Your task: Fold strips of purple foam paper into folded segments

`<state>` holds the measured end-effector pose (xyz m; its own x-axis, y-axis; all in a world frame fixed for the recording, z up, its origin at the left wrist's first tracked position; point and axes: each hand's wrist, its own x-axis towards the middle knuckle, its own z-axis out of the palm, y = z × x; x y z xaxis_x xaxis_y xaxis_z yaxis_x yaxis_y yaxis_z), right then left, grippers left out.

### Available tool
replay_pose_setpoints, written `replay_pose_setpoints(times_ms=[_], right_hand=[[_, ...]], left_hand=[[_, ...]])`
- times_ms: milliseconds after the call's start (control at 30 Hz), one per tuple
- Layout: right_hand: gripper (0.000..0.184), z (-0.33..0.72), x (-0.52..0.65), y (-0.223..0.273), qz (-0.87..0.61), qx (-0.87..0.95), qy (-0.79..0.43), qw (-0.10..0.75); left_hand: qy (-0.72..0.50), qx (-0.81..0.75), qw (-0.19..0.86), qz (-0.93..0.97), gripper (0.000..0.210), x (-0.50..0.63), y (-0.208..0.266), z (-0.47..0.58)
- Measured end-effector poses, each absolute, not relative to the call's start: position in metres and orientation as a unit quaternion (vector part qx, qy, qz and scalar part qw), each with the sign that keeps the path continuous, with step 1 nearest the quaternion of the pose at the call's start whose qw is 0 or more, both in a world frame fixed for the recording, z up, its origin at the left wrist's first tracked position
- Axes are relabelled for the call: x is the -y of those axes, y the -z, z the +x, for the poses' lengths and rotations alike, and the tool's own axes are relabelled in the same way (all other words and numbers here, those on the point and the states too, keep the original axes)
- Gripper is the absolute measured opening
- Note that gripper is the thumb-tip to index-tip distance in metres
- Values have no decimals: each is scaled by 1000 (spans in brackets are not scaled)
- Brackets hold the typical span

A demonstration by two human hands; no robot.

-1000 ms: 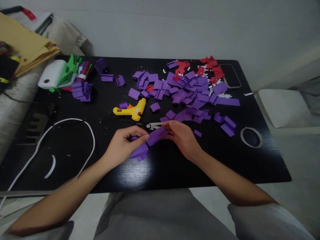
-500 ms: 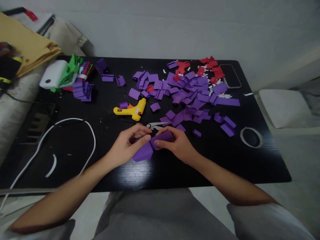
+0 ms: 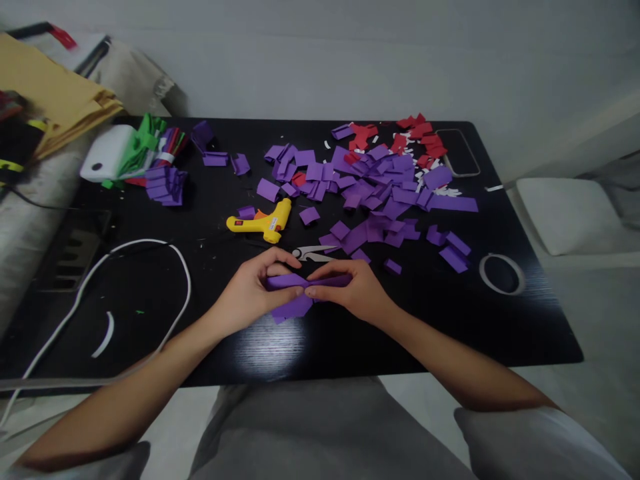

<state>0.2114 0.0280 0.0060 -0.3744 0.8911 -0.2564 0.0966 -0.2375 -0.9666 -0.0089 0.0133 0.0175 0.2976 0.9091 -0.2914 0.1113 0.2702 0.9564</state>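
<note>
Between my two hands is a piece of folded purple paper (image 3: 293,307), its lower part hanging below the fingers. My left hand (image 3: 260,283) pinches it on the left, thumb in front and fingers behind. From the right, my right hand (image 3: 353,287) pinches its upper edge, and the two thumb tips nearly meet at the middle. Parts of the paper are hidden by the fingers. Just beyond the hands lie scissors (image 3: 315,253) with their blades showing. A yellow glue gun (image 3: 261,223) rests on its side behind my left hand.
Loose purple paper pieces (image 3: 373,180) spread over the black table (image 3: 400,333), with red scraps (image 3: 364,137) at the back. At right are a tape roll (image 3: 501,274) and a phone-like black slab (image 3: 461,153). A white cable (image 3: 187,277) loops at left, near bundled green strips (image 3: 143,147).
My right hand has turned its side of the purple paper and drawn it in against the left part. The thumbs are now closer together, and the upper edge is nearly level.
</note>
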Motion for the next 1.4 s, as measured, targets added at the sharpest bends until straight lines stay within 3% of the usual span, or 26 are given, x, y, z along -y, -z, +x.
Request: replay_pose_setpoints(times_ms=[167, 400, 567, 1000, 1400], right_hand=[[18, 214, -31, -3, -465, 558, -618, 299], [27, 212, -27, 1, -428, 539, -657, 308], [18, 210, -26, 2, -424, 535, -650, 333], [17, 210, -27, -1, -426, 495, -658, 376], [26, 213, -30, -1, -422, 443, -734, 296]], left_hand=[[-317, -510, 612, 515, 40, -13, -17, -9], [-321, -503, 599, 534, 38, -13, -17, -7], [-331, -498, 604, 527, 38, -15, -16, -7], [-375, -475, 560, 565, 8, -16, -16, -12], [-329, -476, 511, 636, 17, -13, -21, -15]])
